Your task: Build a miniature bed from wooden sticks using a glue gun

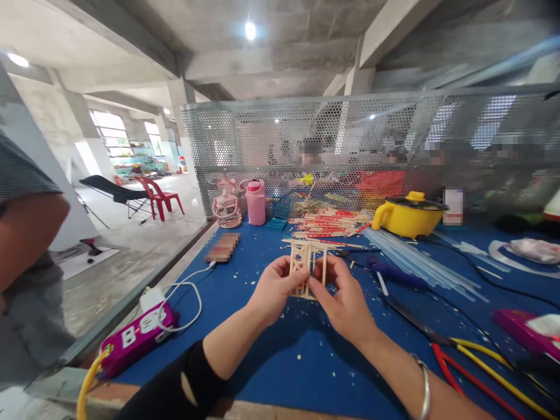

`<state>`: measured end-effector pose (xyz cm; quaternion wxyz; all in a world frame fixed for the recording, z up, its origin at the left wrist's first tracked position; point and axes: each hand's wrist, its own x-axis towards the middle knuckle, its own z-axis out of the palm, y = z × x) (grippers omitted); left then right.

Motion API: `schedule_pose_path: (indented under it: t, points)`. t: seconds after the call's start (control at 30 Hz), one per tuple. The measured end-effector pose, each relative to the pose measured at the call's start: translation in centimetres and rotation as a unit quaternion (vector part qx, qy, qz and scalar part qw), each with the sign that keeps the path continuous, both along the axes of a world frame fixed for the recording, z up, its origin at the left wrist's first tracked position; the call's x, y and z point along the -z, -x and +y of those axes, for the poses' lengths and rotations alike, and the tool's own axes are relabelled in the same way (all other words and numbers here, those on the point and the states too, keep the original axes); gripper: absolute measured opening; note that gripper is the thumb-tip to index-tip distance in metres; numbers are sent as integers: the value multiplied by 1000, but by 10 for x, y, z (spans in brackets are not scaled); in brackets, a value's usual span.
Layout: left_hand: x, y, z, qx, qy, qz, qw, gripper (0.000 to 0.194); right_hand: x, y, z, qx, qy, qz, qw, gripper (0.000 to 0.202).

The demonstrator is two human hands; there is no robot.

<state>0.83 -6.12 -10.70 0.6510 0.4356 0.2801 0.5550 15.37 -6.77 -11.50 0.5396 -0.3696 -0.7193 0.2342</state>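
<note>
Both hands hold a small frame built of thin wooden sticks [308, 252] above the blue tabletop [262, 350]. My left hand [275, 289] is closed on its left side, with the thumb laid across the front. On the right side, my right hand [347, 300] grips the same frame between thumb and fingers. Several upright sticks and crossbars show; the fingers hide part of the lower section. Right of my right hand lies a dark blue glue gun [396, 274] with a cord. Behind the frame is a pile of loose wooden sticks with red markings [328, 223].
Translucent glue sticks [420, 259] and a yellow electric pot [411, 216] are at the right. Pliers with red and yellow handles [450, 344] lie nearer. At the left are a purple power strip [137, 338] and a cabled phone [223, 247]. A perforated metal screen [262, 140] borders the back.
</note>
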Motion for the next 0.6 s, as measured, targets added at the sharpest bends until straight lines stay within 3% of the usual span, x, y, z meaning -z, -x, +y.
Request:
schedule_pose_path:
  t: [0.27,0.6]
  points:
    - [-19,7,-2,14,51,-43,998,28,6,6,-3,-19,36,22,999,25]
    - [-21,11,-2,-47,54,-12,997,20,7,9,-5,-22,46,4,999,29]
